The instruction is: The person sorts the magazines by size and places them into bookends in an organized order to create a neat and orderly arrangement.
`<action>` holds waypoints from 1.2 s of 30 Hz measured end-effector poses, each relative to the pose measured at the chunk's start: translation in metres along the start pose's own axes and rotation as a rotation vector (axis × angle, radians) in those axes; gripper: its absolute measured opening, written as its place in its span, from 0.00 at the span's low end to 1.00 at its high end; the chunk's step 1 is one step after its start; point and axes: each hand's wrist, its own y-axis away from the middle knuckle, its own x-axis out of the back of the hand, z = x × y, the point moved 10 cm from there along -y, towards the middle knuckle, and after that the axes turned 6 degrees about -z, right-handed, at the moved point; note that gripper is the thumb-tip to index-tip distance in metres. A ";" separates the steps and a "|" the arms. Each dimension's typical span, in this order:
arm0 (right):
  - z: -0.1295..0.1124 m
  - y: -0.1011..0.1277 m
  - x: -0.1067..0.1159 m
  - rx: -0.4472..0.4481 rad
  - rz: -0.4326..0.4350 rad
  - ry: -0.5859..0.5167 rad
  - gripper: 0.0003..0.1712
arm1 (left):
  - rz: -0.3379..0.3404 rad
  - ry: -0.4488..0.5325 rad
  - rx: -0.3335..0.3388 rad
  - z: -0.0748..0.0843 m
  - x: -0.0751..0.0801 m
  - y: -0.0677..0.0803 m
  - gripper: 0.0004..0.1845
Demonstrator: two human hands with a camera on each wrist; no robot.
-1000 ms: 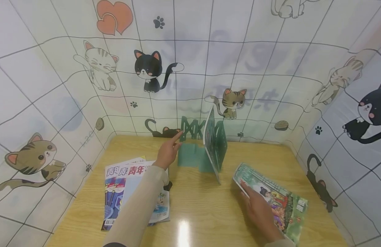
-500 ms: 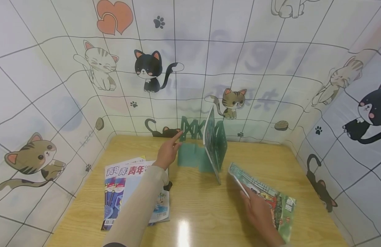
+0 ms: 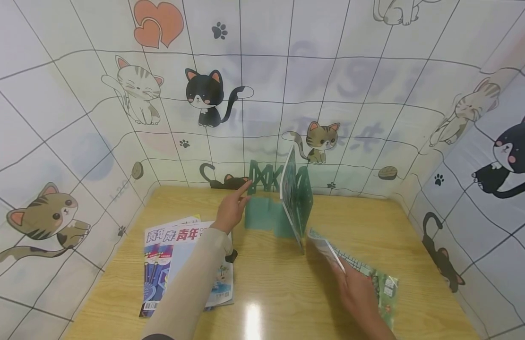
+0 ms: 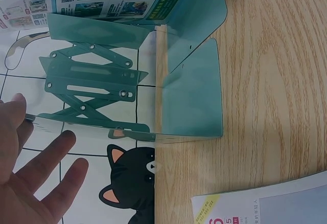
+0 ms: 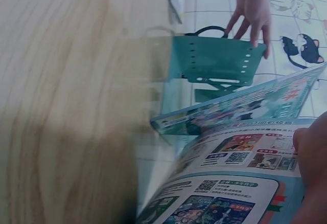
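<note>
The magazine [image 3: 351,264], tilted up off the table [image 3: 271,283] just right of the stand [image 3: 279,203], is gripped by the right hand [image 3: 360,295] and may knock over the leaning magazine [image 3: 291,189] if swung in, though the flat-fingered left hand [image 3: 230,210] braces the stand's left end.

Glossy paper magazine [image 3: 364,274], translucent green plastic bookend [image 3: 266,208], wood-grain table [image 3: 279,283]

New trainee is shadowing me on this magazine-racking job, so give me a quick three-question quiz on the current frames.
1. True or false: a magazine already stands in the green rack.
2. What does the right hand grip?
A. the rack
B. a magazine
C. nothing
3. Where do the spare magazines lie?

Key:
1. True.
2. B: the tilted magazine.
3. Flat on the table, under the left hand forearm.
</note>
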 end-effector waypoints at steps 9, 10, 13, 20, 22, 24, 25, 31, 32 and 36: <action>-0.010 0.002 0.014 -0.029 -0.042 -0.032 0.15 | 0.003 0.002 0.001 0.000 0.000 -0.001 0.28; -0.011 0.002 0.016 -0.031 -0.047 -0.035 0.16 | 0.002 0.001 -0.002 0.000 0.000 -0.001 0.28; -0.015 0.003 0.022 -0.044 -0.059 -0.043 0.17 | 0.000 -0.004 -0.005 0.000 0.000 -0.001 0.28; -0.021 0.004 0.034 -0.059 -0.046 -0.079 0.18 | 0.006 -0.010 -0.013 0.000 0.000 -0.001 0.27; -0.024 0.004 0.037 -0.058 -0.039 -0.091 0.18 | 0.007 -0.013 -0.012 0.000 0.001 -0.001 0.27; -0.026 0.003 0.039 -0.063 -0.041 -0.106 0.18 | 0.007 -0.015 -0.010 0.001 0.001 -0.001 0.27; -0.027 0.003 0.041 -0.066 -0.040 -0.119 0.19 | 0.007 -0.015 -0.008 0.000 0.001 -0.001 0.27; -0.031 0.000 0.049 -0.099 -0.037 -0.226 0.20 | 0.000 -0.019 0.007 0.000 0.000 -0.002 0.27; -0.032 -0.001 0.049 -0.102 -0.036 -0.245 0.20 | 0.000 -0.019 0.009 -0.001 0.000 -0.002 0.27; -0.032 -0.003 0.051 -0.121 -0.025 -0.326 0.21 | -0.006 -0.019 0.021 -0.001 -0.001 -0.002 0.28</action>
